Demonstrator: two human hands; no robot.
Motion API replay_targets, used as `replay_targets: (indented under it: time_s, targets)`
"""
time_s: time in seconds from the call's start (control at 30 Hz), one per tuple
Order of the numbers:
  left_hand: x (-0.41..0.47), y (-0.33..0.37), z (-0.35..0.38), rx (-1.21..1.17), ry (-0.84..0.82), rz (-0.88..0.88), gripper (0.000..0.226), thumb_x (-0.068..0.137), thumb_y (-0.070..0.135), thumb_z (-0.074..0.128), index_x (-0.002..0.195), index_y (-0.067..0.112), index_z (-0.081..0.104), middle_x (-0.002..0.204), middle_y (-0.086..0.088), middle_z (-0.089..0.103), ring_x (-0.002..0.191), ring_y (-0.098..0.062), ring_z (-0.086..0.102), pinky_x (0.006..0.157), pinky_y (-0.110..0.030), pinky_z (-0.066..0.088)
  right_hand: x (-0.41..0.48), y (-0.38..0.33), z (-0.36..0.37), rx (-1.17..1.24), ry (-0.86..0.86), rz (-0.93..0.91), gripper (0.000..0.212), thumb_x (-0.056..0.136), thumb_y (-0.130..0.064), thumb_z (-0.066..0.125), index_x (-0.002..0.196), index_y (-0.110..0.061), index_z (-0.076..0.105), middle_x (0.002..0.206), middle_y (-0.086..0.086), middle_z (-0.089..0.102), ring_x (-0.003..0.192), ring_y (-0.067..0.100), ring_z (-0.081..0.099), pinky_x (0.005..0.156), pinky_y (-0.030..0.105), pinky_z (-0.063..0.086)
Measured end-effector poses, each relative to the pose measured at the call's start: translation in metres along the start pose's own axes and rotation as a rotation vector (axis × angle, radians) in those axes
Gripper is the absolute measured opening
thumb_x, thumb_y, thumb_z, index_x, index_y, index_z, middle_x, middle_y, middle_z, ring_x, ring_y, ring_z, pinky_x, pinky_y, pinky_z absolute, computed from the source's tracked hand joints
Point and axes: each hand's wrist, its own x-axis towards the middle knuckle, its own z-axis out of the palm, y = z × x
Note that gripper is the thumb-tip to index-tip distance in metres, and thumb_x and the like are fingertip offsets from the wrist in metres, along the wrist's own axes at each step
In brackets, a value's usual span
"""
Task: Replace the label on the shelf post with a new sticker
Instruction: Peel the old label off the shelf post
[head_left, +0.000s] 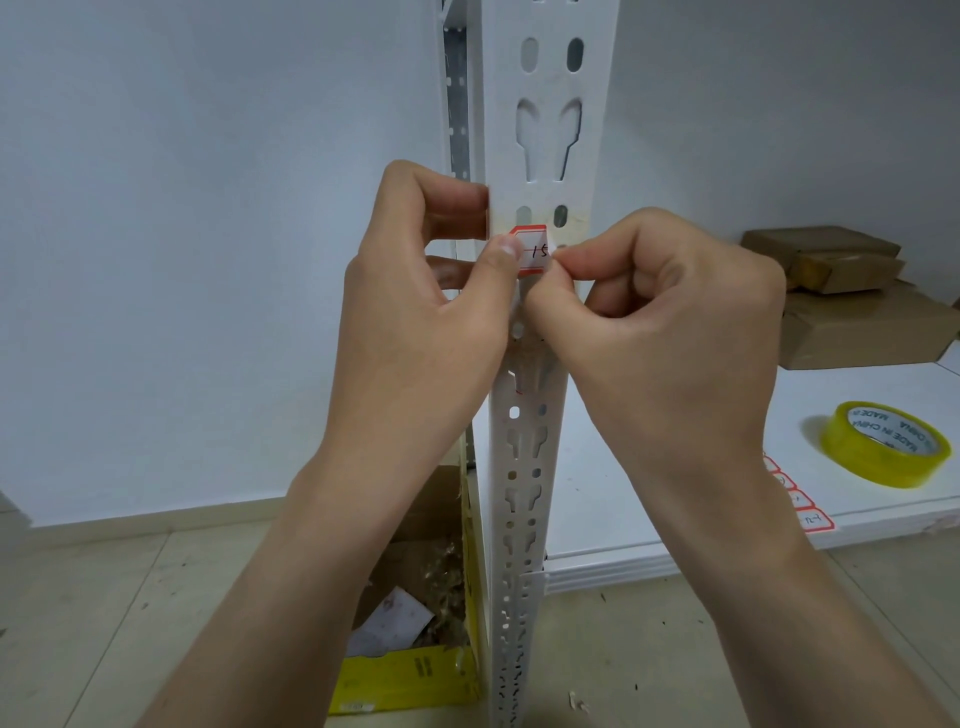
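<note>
A white perforated shelf post (550, 130) rises up the middle of the view. A red-bordered white label (534, 250) with handwriting sits on the post at hand height, below a strip of clear tape. My left hand (431, 291) curls around the post's left edge, and its thumb presses the label's left end. My right hand (660, 322) pinches the label's right end between thumb and forefinger. A sheet of red-bordered stickers (802, 501) lies on the white shelf, partly hidden by my right wrist.
A yellow roll of clear tape (883, 441) lies on the white shelf board (675, 519) at right. Brown cardboard boxes (841, 291) are stacked at the back right. A yellow box (410, 670) of scraps stands on the floor left of the post.
</note>
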Motion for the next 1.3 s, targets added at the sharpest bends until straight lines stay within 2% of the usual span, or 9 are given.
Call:
replay_targets:
  time_s: [0.1,0.27,0.4,0.5,0.87,1.07,1.3]
  targets:
    - [0.0002,0.0002,-0.0002,0.004,-0.004,0.000,0.024,0.096,0.020,0.069,0.096,0.036,0.050,0.101,0.017,0.070,0.088,-0.009,0.075,0.076,-0.028,0.064,-0.0004,-0.0007,0.0002,0.002,-0.008,-0.002,0.014,0.083,-0.022,0.073,0.071,-0.015,0.070,0.051,-0.005,0.058,0.045,0.014,0.054,0.054,0.024,0.050]
    - [0.0001,0.0003,-0.0004,-0.004,-0.005,-0.002,0.025,0.096,0.018,0.068,0.096,0.035,0.050,0.100,0.018,0.070,0.085,-0.006,0.075,0.072,-0.022,0.062,-0.0010,-0.0015,0.0007,0.024,-0.003,-0.001,0.013,0.082,-0.021,0.074,0.071,-0.017,0.070,0.050,-0.009,0.054,0.046,0.013,0.050,0.054,0.014,0.044]
    - [-0.0001,0.0011,-0.0005,-0.014,-0.004,-0.001,0.024,0.096,0.020,0.069,0.095,0.035,0.050,0.101,0.017,0.070,0.086,-0.006,0.075,0.072,-0.021,0.062,-0.0029,-0.0009,0.0022,0.044,0.004,-0.002,0.013,0.083,-0.020,0.075,0.072,-0.014,0.071,0.050,-0.007,0.056,0.046,0.013,0.051,0.053,0.018,0.047]
    - [0.0002,0.0010,-0.0001,-0.012,0.002,0.005,0.024,0.095,0.020,0.070,0.096,0.034,0.050,0.103,0.014,0.070,0.087,-0.006,0.074,0.071,-0.019,0.060,-0.0037,-0.0011,0.0022,0.045,-0.007,0.000,0.013,0.085,-0.022,0.074,0.075,-0.014,0.072,0.052,-0.006,0.057,0.049,0.015,0.054,0.053,0.017,0.048]
    - [0.0001,0.0008,0.0006,-0.002,0.008,0.004,0.025,0.095,0.020,0.070,0.095,0.035,0.050,0.097,0.018,0.068,0.086,0.002,0.072,0.069,-0.011,0.055,-0.0048,-0.0028,0.0035,0.044,0.005,0.005,0.012,0.081,-0.017,0.075,0.071,-0.013,0.070,0.050,-0.003,0.057,0.045,0.015,0.051,0.052,0.026,0.048]
    - [0.0005,0.0002,0.0003,0.002,0.016,0.002,0.024,0.095,0.019,0.070,0.095,0.033,0.051,0.098,0.017,0.069,0.086,-0.002,0.073,0.072,-0.014,0.056,-0.0054,-0.0035,0.0039,0.052,0.007,0.000,0.014,0.082,-0.017,0.076,0.070,-0.014,0.070,0.049,-0.002,0.057,0.045,0.016,0.051,0.052,0.026,0.047]
    - [0.0004,-0.0021,-0.0007,-0.002,0.016,-0.018,0.016,0.094,0.014,0.067,0.103,0.021,0.056,0.105,0.010,0.072,0.091,-0.006,0.074,0.076,-0.022,0.060,-0.0065,-0.0036,0.0043,0.063,0.002,0.012,0.015,0.080,-0.015,0.077,0.067,-0.014,0.069,0.047,-0.002,0.056,0.044,0.018,0.051,0.051,0.025,0.046]
